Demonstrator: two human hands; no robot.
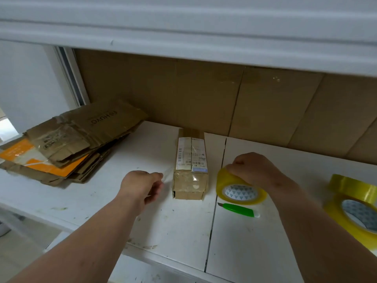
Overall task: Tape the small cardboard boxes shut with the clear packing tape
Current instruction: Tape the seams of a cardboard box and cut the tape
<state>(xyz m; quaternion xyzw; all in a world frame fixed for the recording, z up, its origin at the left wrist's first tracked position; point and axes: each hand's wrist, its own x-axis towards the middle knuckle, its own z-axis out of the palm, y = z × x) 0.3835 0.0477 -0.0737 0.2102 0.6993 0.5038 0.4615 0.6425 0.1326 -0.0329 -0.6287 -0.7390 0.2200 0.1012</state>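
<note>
Two bare forearms reach in from the bottom edge over a white table (244, 252) made of panels with dark seams between them. Gripping the top of a roll of clear, yellow-tinted packing tape (240, 187) with curled fingers, the right hand (255, 170) holds the roll on edge, tilted, its printed core facing the camera. Just below it lies a green utility knife (238, 209), its tip pointing left. The left hand (142, 185) pinches the free end of a tape strip (167, 174) between thumb and fingers; the thin film runs from those fingers to the left side of the small cardboard box (190, 166).

That box lies flat on the table between the two hands, near the middle of the view. Its long axis runs away from the camera toward the cardboard-lined back wall (204, 94), with one short end facing the person. A white shipping label (191, 155) covers the far part of its top, and glossy tape shows across the near part.

At the left sits a pile of flattened cardboard (71, 144) with an orange sheet among it. Two more tape rolls (353, 203) rest at the right edge.
</note>
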